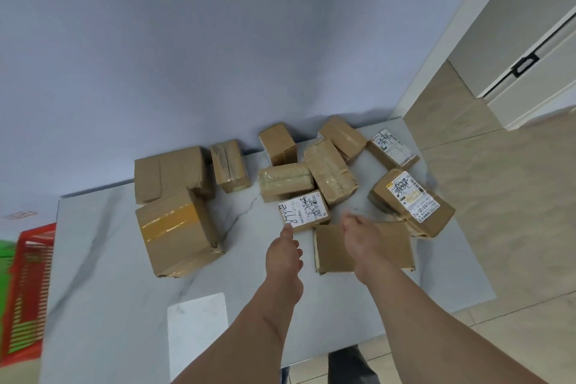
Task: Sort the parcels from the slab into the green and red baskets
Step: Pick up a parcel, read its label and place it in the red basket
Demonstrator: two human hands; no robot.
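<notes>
Several brown cardboard parcels lie on the grey marble slab. A small labelled parcel sits in the middle. My left hand reaches toward it, one extended finger touching its near left corner. My right hand hovers with loosely curled fingers over a flat plain parcel, holding nothing. A big taped box stands to the left. The red basket is at the far left edge, with the green basket only partly visible behind it.
More parcels crowd the back of the slab against the blue wall, two with white labels at the right. A white patch of glare lies on the slab near me. Tiled floor and a door frame lie to the right.
</notes>
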